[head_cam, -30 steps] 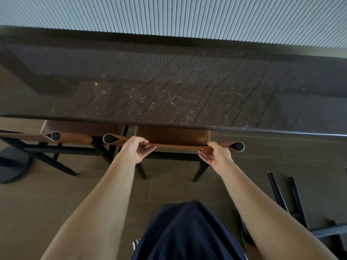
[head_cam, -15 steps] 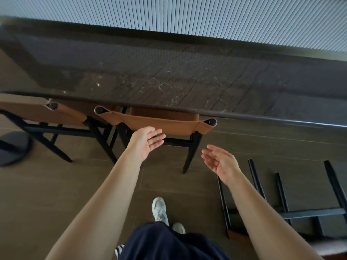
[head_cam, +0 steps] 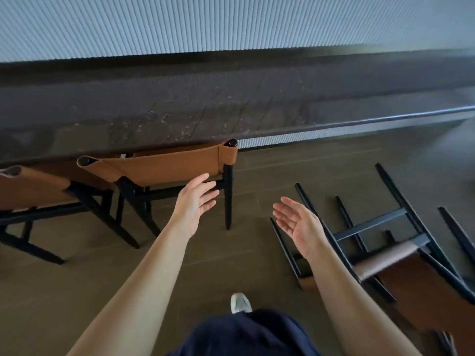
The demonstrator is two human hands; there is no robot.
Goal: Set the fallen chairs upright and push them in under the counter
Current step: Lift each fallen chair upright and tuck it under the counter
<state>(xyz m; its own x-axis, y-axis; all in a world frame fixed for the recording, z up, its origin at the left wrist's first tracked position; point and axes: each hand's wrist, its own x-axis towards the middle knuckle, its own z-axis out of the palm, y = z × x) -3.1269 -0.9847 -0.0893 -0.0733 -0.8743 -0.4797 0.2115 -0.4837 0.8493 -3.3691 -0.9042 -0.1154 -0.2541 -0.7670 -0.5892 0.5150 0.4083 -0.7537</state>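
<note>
Head view. My left hand and right hand hover mid-frame, fingers straight and spread, holding nothing. At centre left, the tan-backed chair and its neighbour stand upright, tucked under the dark stone surface. At lower right, the fallen chair lies on the floor, black legs pointing toward the upper left.
</note>
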